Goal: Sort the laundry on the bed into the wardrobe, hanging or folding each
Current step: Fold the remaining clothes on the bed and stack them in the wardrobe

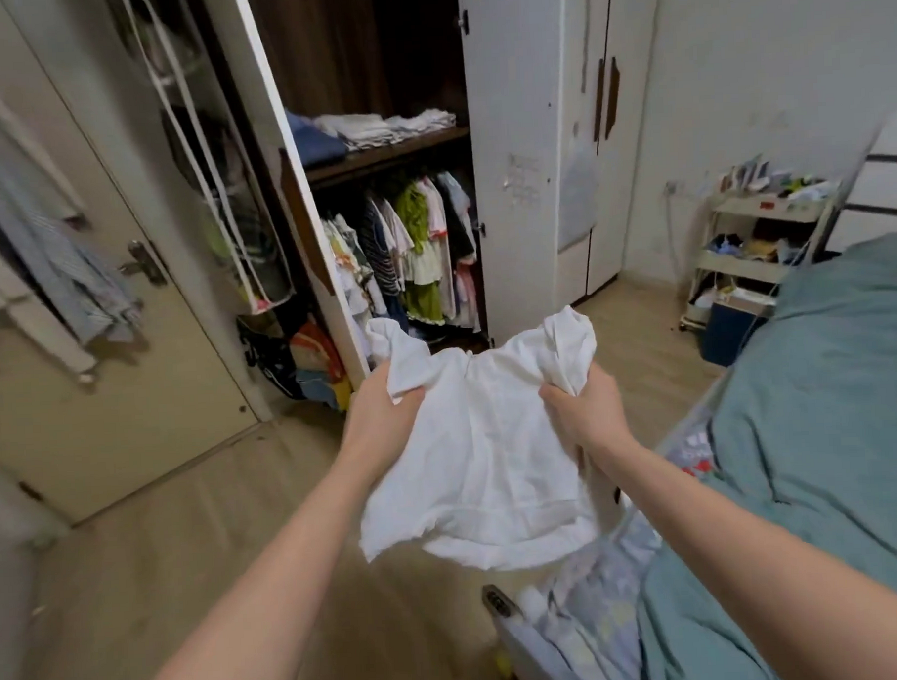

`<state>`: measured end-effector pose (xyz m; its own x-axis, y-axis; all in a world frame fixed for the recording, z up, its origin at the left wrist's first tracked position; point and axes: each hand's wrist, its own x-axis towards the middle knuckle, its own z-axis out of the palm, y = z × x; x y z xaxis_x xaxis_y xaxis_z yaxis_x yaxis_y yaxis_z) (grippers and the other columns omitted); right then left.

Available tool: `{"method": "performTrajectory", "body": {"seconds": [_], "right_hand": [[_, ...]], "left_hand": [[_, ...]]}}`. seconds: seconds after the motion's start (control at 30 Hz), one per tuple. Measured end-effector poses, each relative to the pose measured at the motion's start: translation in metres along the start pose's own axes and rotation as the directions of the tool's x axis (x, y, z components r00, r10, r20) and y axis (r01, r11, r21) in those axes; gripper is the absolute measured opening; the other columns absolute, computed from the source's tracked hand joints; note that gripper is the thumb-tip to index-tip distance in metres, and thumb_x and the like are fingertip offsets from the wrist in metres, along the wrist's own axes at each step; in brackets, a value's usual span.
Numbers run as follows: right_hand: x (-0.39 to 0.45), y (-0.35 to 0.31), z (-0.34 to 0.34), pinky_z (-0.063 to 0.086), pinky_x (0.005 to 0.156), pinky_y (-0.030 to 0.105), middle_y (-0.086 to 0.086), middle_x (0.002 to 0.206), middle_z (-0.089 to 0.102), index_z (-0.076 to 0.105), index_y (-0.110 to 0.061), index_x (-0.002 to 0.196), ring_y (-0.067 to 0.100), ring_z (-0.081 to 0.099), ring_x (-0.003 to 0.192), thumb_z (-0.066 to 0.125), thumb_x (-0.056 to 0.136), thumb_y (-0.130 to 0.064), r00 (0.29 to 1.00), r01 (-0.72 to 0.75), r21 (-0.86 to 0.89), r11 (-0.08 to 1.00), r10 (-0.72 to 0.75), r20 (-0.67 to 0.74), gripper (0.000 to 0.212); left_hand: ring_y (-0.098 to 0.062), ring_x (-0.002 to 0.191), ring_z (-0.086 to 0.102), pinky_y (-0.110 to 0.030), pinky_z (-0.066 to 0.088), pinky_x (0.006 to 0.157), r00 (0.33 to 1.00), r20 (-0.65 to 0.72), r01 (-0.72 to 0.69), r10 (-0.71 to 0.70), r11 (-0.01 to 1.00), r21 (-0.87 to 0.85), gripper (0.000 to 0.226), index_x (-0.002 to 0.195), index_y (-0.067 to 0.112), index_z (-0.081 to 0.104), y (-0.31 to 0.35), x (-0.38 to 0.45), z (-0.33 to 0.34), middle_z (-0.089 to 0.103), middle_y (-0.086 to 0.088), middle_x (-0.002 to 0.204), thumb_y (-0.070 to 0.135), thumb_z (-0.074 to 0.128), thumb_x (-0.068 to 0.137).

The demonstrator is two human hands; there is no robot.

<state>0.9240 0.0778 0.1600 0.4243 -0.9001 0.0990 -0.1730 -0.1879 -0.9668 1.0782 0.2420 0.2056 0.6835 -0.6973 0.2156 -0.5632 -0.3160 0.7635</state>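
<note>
My left hand [383,412] grips one shoulder of a small white top [485,456], fingers curled into the cloth, and my right hand [586,411] bunches the other shoulder the same way; the top hangs spread between them above the wooden floor [199,566], its hem loose. My fingertips are buried in the fabric. Ahead, the wardrobe [519,131] stands with one door [274,157] open: folded piles on one shelf [387,155], a rail of hanging clothes [412,254] below, too crowded to count. The bed [825,426], cut off at right, carries a teal cover.
</note>
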Motion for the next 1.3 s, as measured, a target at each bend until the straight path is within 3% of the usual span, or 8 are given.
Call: {"method": "performTrajectory", "body": {"seconds": [0.17,0.47,0.6,0.73,0.87,0.97,1.07,1.3], "right_hand": [[0.068,-0.021,0.079,0.038,0.054,0.012,-0.001,0.093,0.065,0.060,-0.009,0.104,0.014,0.058,0.080,0.061,0.081,-0.006,0.999,0.032,-0.019,0.999,-0.032,0.015,0.023],[0.238,-0.057,0.197,0.044,0.066,0.026,0.004,0.100,0.067,0.061,-0.011,0.108,0.023,0.063,0.089,0.060,0.080,-0.007,0.998,0.041,0.001,0.999,-0.041,0.046,0.028],[0.312,-0.067,0.224,0.051,0.074,0.034,0.005,0.100,0.066,0.060,-0.009,0.106,0.026,0.062,0.091,0.063,0.079,-0.009,0.998,0.065,-0.067,0.996,-0.066,-0.009,0.026],[0.383,-0.081,0.237,0.041,0.061,0.029,0.008,0.095,0.065,0.060,-0.003,0.102,0.025,0.059,0.086,0.059,0.083,-0.005,0.989,0.108,-0.144,0.984,-0.121,-0.087,0.019],[0.450,-0.107,0.247,0.038,0.056,0.029,0.012,0.086,0.059,0.058,0.005,0.098,0.029,0.054,0.078,0.057,0.083,-0.001,0.971,0.137,-0.228,0.964,-0.176,-0.162,0.016],[0.506,-0.125,0.257,0.035,0.048,0.016,0.006,0.077,0.056,0.054,-0.001,0.084,0.024,0.053,0.072,0.056,0.081,-0.002,0.960,0.164,-0.253,0.954,-0.213,-0.183,0.004],[0.566,-0.136,0.270,0.039,0.061,0.028,0.007,0.085,0.061,0.056,-0.006,0.096,0.025,0.058,0.079,0.059,0.081,-0.008,0.954,0.197,-0.254,0.947,-0.245,-0.174,0.015],[0.747,-0.148,0.297,0.041,0.065,0.033,0.009,0.090,0.061,0.056,-0.003,0.100,0.026,0.056,0.081,0.058,0.082,-0.009,0.934,0.301,-0.321,0.898,-0.346,-0.091,0.019]], "left_hand": [[-0.015,0.080,0.055,-0.027,0.039,0.064,1.000,-0.021,0.007,-0.006,0.999,0.034,0.017,0.084,0.022,0.053,-0.040,0.084,-0.032,0.060,0.009,0.084,0.032,0.048,0.096],[-0.010,0.071,0.052,-0.031,0.040,0.065,0.999,-0.016,-0.047,0.050,0.987,0.151,0.018,0.094,0.009,0.058,-0.075,0.280,-0.057,0.059,0.002,0.081,0.022,0.045,0.096],[-0.014,0.079,0.056,-0.027,0.036,0.059,0.994,0.051,-0.102,0.094,0.981,0.165,0.010,0.087,0.027,0.053,-0.097,0.382,-0.045,0.060,0.006,0.085,0.029,0.046,0.093],[-0.019,0.078,0.057,-0.027,0.035,0.056,0.984,0.092,-0.167,0.153,0.971,0.169,0.008,0.084,0.029,0.051,-0.102,0.482,-0.026,0.062,0.002,0.086,0.030,0.046,0.090],[-0.028,0.086,0.059,-0.034,0.046,0.074,0.969,0.130,-0.230,0.209,0.958,0.169,0.010,0.088,0.028,0.052,-0.092,0.572,-0.013,0.064,-0.002,0.092,0.035,0.045,0.085],[-0.030,0.085,0.060,-0.031,0.040,0.064,0.953,0.154,-0.285,0.260,0.944,0.169,0.016,0.083,0.024,0.050,-0.075,0.635,-0.006,0.064,-0.005,0.089,0.038,0.044,0.088],[-0.029,0.079,0.055,-0.030,0.038,0.064,0.945,0.150,-0.319,0.291,0.923,0.215,0.019,0.080,0.020,0.047,-0.060,0.689,0.000,0.058,-0.006,0.083,0.030,0.042,0.096],[-0.030,0.102,0.059,-0.034,0.049,0.081,0.972,-0.004,-0.221,0.237,0.913,0.342,0.039,0.130,0.020,0.048,-0.083,0.860,0.018,0.064,-0.005,0.118,0.032,0.045,0.093]]}}
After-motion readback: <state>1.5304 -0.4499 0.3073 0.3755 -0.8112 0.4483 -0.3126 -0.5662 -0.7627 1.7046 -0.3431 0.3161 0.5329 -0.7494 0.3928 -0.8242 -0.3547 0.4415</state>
